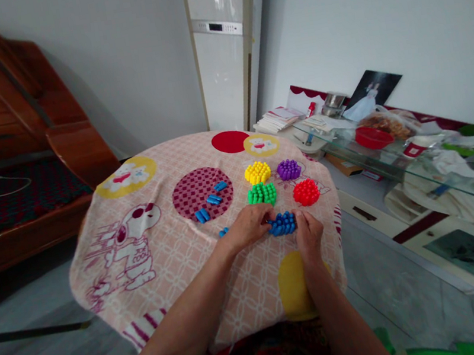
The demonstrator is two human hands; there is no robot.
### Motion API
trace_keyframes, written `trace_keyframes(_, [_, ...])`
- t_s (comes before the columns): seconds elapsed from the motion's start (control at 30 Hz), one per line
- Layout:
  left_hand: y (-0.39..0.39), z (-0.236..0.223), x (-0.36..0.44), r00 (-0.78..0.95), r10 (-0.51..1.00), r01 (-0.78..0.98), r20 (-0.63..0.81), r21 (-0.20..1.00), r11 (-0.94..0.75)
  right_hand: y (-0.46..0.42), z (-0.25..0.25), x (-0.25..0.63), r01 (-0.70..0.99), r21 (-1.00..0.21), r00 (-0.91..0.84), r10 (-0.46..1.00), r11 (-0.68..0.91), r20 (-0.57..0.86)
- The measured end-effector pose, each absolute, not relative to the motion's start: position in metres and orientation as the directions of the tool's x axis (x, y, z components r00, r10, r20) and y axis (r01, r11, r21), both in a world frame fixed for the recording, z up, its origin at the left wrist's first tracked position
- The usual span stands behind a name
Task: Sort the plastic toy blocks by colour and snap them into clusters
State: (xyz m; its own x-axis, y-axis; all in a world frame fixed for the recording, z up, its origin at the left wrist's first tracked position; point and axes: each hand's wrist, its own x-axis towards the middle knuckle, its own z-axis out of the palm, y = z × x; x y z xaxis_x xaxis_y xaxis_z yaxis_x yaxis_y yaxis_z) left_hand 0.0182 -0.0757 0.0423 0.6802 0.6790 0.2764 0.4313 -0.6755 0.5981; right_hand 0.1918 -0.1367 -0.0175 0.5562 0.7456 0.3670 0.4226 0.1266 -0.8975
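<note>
A blue cluster of plastic pieces (282,224) lies on a pink patterned cloth (159,256) that covers a round table. My left hand (248,224) rests with curled fingers on its left side. My right hand (308,231) pinches its right edge. Beyond it sit a green cluster (262,193), a yellow cluster (257,172), a purple cluster (288,169) and a red cluster (306,192). Several loose blue pieces (211,201) lie on a dark red checked circle to the left. One more blue piece (223,232) peeks out beside my left wrist.
A wooden bench (9,135) stands at the left. A tall white air conditioner (221,48) fills the corner. A glass-topped side table (376,149) on the right carries papers, a red bowl (372,137), a photo and clutter.
</note>
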Motion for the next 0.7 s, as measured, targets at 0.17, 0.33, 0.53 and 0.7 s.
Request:
trace_keyframes(0.17, [-0.073, 0.035, 0.022, 0.681, 0.676, 0.448, 0.281, 0.569, -0.689, -0.138, -0.017, 0.191, 0.425, -0.895, 0.554, 0.743, 0.135, 0.376])
trace_keyframes(0.33, [-0.072, 0.036, 0.018, 0.686, 0.667, 0.437, 0.29, 0.569, -0.697, -0.138, -0.016, 0.191, 0.431, -0.893, 0.554, 0.744, 0.126, 0.372])
trace_keyframes(0.53, [-0.046, 0.043, -0.019, 0.491, 0.798, 0.566, 0.349, 0.569, -0.597, -0.139, -0.016, 0.191, 0.431, -0.893, 0.551, 0.747, 0.127, 0.372])
trace_keyframes(0.7, [-0.02, 0.034, -0.056, 0.058, 0.95, 0.903, 0.307, 0.389, -0.181, -0.139, -0.016, 0.192, 0.436, -0.89, 0.549, 0.745, 0.132, 0.38])
